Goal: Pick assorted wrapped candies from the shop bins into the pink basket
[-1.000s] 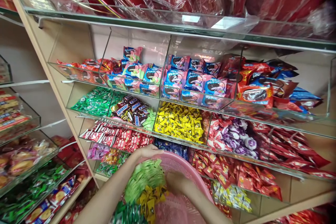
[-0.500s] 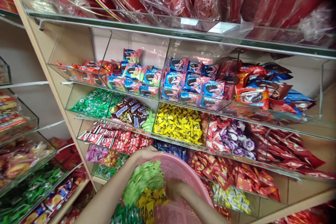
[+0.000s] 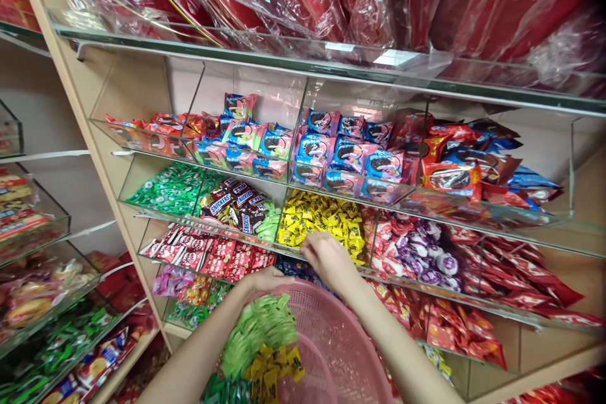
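My left hand (image 3: 266, 279) grips the far rim of a pink plastic basket (image 3: 353, 334), closed over its edge. Inside the basket lie light green wrapped candies (image 3: 258, 334), yellow wrapped candies (image 3: 279, 366) and dark green wrapped candies (image 3: 230, 389). My right hand (image 3: 326, 257) hovers over the front edge of a clear bin of yellow wrapped candies (image 3: 326, 218). Its fingers curl inward and down, and whatever they may hold is hidden from view.
Left of the yellow bin are Snickers bars (image 3: 234, 202) and green candies (image 3: 163, 189); right of it, purple-white candies (image 3: 428, 246). Blue cookie packs (image 3: 350, 154) fill the tier above. A glass shelf edge (image 3: 303, 66) carries red plastic-wrapped items. Another shelf unit (image 3: 35, 227) stands left.
My right hand has come up out of the basket to the front of the yellow candy bin. My left hand stays on the basket rim.
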The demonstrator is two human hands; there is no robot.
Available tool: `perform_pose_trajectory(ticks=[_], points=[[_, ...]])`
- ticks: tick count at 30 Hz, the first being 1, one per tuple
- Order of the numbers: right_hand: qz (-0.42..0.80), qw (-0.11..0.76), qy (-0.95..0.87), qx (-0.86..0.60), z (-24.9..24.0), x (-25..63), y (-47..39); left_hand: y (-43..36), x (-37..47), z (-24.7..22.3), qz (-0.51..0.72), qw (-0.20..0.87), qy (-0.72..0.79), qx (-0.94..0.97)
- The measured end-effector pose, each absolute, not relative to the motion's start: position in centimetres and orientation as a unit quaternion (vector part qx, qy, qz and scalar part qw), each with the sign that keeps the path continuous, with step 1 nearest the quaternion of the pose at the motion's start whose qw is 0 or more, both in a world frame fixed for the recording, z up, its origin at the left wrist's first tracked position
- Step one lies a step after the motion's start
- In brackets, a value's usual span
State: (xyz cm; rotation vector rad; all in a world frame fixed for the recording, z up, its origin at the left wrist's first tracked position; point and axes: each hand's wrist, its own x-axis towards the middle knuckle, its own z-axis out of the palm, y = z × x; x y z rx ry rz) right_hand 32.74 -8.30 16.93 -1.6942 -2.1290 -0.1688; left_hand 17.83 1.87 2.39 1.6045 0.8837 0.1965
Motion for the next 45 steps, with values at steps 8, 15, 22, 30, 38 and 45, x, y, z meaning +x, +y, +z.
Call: perform_pose_trajectory(ticks=[8,15,22,30,38,45], points=[[-0.107,0.171,-0.792,-0.576,16.6,34.1,-5.1,2.3,17.9,1.6,0.087,0.618,0.393,0.675],[-0.127,0.193,-0.793,-0.563,15.9,34.1,-5.0,2.4,17.8,1.4,0.089,0.618,0.378,0.684],[-0.123,0.267,-0.766,-0.571,16.0,34.3,-5.8,2.4,17.8,1.2,0.09,0.614,0.385,0.683],[0.026,0.384,-0.759,-0.526,14.7,31.2,-9.8,1.8,17.7,2.0,0.12,0.625,0.367,0.678],[0.227,0.082,-0.829,-0.505,6.0,29.0,-11.2,2.1,17.8,1.8,0.092,0.601,0.375,0.7],[0.27,-0.036,-0.811,-0.518,4.1,29.4,-11.4,2.5,17.7,1.6,0.068,0.574,0.378,0.723]])
